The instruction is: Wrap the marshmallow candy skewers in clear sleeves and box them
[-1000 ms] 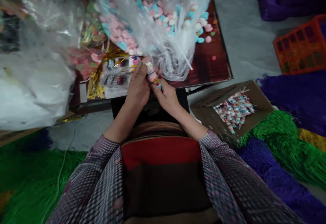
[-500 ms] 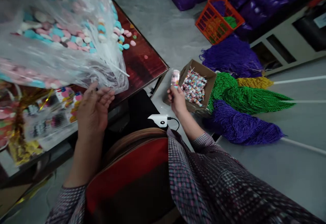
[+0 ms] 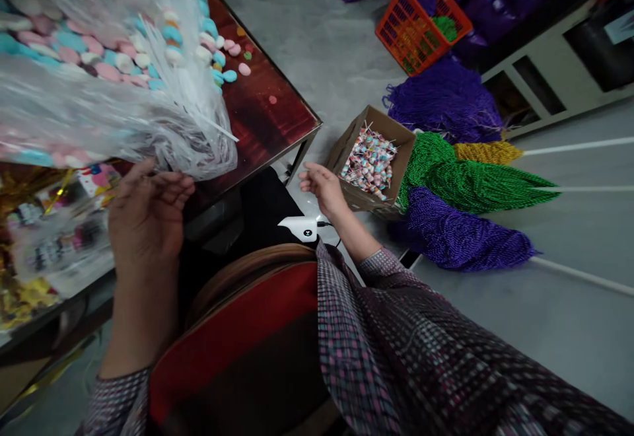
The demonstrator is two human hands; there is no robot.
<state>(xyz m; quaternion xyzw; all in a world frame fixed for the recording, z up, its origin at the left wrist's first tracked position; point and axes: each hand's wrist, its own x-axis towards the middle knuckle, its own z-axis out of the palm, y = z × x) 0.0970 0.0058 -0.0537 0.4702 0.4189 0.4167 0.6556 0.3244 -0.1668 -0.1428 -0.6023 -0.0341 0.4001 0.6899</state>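
My left hand [image 3: 148, 215] is over the table edge, palm up, with fingers loosely bent and apart; nothing shows in it. Its fingertips are close to a clear plastic bag [image 3: 123, 115] full of pink, blue and white candies. White sticks [image 3: 166, 66] lie on the bag beside a short stack of candies [image 3: 173, 38]. Out past the table corner, my right hand [image 3: 324, 188] is empty, its fingers extended. Just beyond it stands a cardboard box [image 3: 403, 165] with many wrapped candy lollipops [image 3: 371, 162] inside.
Loose candies [image 3: 229, 76] are scattered on the dark red table [image 3: 277, 112]. Gold foil and printed packets [image 3: 59, 224] lie at the left. Green bead strands [image 3: 490, 181] and purple ones [image 3: 465, 234] are right of the box, below an orange basket [image 3: 421, 23]. A white device [image 3: 300, 228] rests at my lap.
A wrapped candy lollipop was in my right hand; it is gone from the hand now, and the fingers have opened. My left hand stays near the bag. The view has shifted slightly.
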